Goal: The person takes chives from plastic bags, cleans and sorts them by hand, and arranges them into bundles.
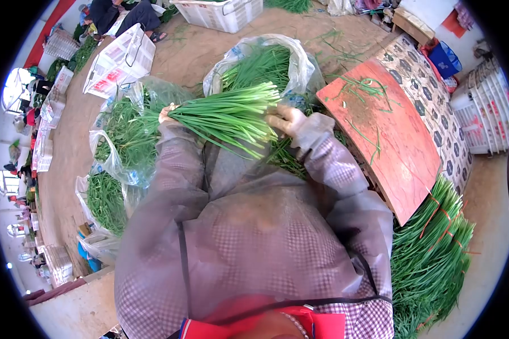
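My left hand (pixel 168 113) is closed around the leafy part of a bunch of Chinese chives (pixel 232 113), held up in front of my chest. The pale stem ends fan out to the right. Beside these ends is my right hand (pixel 288 120), its fingers apart and loosely bent, at or against the outermost stems; whether they touch is hard to tell. Directly beyond the bunch, a clear plastic bag of chives (pixel 260 66) stands on the floor. More chives (pixel 285 157) lie below my right hand, partly hidden by my sleeve.
Left of me stand plastic bags of loose greens (pixel 106 198). A reddish board (pixel 387 135) with scattered leaves is at my right, tied chive bundles (pixel 435 254) beside it. White crates (pixel 121 62) stand ahead, more stacked crates (pixel 483 113) far right. A seated person (pixel 136 17) is at upper left.
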`<state>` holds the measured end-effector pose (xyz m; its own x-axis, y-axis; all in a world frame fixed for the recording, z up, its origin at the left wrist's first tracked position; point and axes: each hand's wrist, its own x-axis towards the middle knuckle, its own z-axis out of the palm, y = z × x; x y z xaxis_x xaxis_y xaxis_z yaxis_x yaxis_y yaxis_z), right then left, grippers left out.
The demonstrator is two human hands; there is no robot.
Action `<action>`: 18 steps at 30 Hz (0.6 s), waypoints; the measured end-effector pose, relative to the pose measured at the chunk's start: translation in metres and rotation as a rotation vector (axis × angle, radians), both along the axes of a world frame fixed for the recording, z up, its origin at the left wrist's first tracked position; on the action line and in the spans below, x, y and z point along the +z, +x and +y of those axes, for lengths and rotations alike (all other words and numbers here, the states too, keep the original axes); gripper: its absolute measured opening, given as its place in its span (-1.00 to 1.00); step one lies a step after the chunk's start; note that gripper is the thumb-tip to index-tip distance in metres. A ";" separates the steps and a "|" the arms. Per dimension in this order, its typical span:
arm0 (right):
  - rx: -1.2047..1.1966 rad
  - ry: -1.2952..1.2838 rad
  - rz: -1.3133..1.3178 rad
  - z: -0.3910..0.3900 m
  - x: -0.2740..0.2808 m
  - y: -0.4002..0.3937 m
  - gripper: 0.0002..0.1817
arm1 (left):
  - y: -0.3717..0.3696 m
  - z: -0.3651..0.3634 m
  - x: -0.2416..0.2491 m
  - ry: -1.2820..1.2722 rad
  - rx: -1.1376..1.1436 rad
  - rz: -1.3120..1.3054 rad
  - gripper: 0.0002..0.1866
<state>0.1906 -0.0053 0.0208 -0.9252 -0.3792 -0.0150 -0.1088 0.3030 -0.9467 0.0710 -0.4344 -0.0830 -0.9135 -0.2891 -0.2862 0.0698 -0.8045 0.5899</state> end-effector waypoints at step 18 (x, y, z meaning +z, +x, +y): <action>0.014 0.234 0.076 0.032 0.057 0.049 -0.56 | 0.002 0.005 0.004 -0.089 -0.023 0.042 -0.94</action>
